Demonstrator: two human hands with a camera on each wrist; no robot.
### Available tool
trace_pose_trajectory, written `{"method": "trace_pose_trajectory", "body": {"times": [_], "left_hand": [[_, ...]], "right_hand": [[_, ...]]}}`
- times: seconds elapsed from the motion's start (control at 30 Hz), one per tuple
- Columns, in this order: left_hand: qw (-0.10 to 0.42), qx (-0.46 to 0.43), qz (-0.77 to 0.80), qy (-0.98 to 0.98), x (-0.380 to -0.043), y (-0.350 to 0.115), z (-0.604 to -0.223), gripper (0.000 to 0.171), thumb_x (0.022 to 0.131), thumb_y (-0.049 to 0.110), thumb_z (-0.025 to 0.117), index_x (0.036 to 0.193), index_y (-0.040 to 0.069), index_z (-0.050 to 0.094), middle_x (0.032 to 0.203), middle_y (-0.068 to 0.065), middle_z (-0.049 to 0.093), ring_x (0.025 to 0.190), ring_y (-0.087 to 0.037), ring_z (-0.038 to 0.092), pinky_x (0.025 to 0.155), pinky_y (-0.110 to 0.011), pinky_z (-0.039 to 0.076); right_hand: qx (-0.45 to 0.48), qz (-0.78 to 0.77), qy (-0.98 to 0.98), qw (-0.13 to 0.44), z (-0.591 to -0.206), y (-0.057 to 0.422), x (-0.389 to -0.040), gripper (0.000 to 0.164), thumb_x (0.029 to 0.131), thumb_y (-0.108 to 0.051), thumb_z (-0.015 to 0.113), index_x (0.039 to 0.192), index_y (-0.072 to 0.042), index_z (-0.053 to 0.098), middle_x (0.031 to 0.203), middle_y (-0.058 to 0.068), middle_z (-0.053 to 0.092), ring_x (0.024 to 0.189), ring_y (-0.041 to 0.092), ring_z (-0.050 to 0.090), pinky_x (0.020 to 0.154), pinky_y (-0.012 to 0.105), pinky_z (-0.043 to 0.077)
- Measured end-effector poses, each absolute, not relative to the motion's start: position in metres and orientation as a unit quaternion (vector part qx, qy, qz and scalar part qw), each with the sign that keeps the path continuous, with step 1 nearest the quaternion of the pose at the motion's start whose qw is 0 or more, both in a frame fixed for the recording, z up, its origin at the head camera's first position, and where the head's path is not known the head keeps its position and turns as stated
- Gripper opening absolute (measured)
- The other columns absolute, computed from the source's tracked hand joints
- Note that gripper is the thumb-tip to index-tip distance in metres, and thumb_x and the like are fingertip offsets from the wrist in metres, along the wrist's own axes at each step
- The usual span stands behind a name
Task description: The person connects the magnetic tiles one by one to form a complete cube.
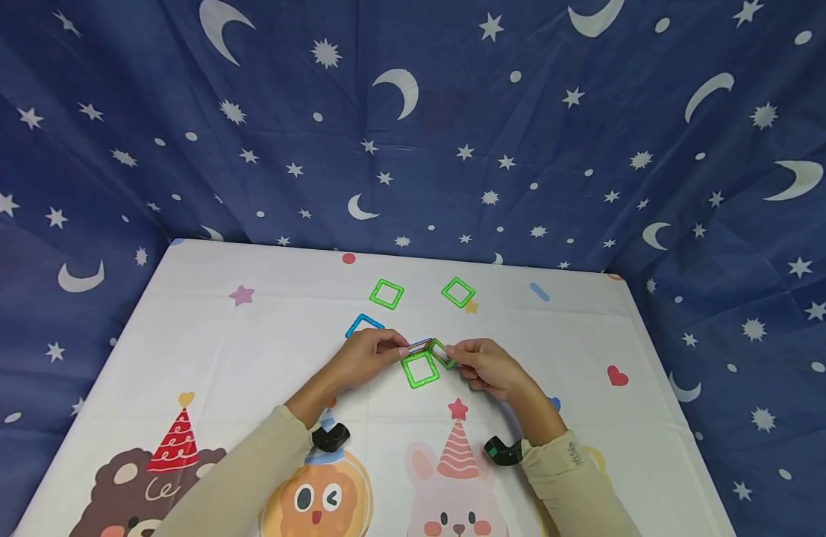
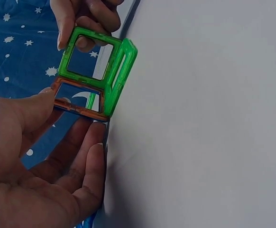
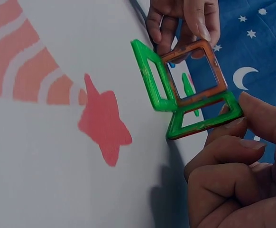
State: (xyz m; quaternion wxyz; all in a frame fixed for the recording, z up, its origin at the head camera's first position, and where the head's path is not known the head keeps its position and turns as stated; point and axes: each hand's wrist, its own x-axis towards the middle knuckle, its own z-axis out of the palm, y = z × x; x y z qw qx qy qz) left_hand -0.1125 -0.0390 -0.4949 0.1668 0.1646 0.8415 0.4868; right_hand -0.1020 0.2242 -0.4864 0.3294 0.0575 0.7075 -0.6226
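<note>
Three square magnetic tile frames meet between the hands. One green tile [image 1: 426, 383] lies flat on the table, nearest the body. An orange tile [image 3: 217, 69] with a bluish edge stands up at its far side, its outer end pinched between the thumb and fingers of my left hand [image 1: 365, 358]. On the right stands another green tile [image 2: 67, 57], with its edge against the orange one. My right hand [image 1: 489, 367] pinches that tile's outer side between thumb and index finger, other fingers curled below.
Beyond the hands, two loose green tiles [image 1: 382, 305] [image 1: 451, 300] lie on the white cartoon tablecloth [image 1: 305, 321]. A blue tile [image 1: 354, 325] sits just behind the left hand, partly covered by it. A starry blue curtain [image 1: 439, 209] borders the table's back and sides.
</note>
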Motion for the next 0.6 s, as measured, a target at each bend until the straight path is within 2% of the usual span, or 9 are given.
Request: {"method": "trace_pose_trajectory", "body": {"times": [0.33, 0.6], "left_hand": [[0.173, 0.162, 0.489, 0.84, -0.111, -0.039, -0.493, 0.015, 0.089, 0.035, 0.063, 0.1, 0.027, 0.068, 0.09, 0.014, 0.067, 0.082, -0.004, 0.062, 0.078, -0.029, 0.048], [0.171, 0.181, 0.487, 0.837, -0.111, -0.04, -0.493, 0.019, 0.09, 0.033, 0.062, 0.104, 0.021, 0.068, 0.092, 0.014, 0.067, 0.083, -0.003, 0.062, 0.078, -0.029, 0.049]], "right_hand": [[0.043, -0.623, 0.711, 0.324, -0.483, 0.217, -0.099, 0.039, 0.094, -0.028, 0.057, 0.097, 0.011, 0.052, 0.059, 0.0, 0.034, 0.046, 0.012, 0.026, 0.039, 0.023, 0.021], [0.056, -0.624, 0.713, 0.316, -0.485, 0.211, -0.098, 0.042, 0.093, -0.034, 0.057, 0.095, 0.008, 0.054, 0.06, 0.0, 0.038, 0.047, 0.011, 0.028, 0.04, 0.024, 0.022]]}}
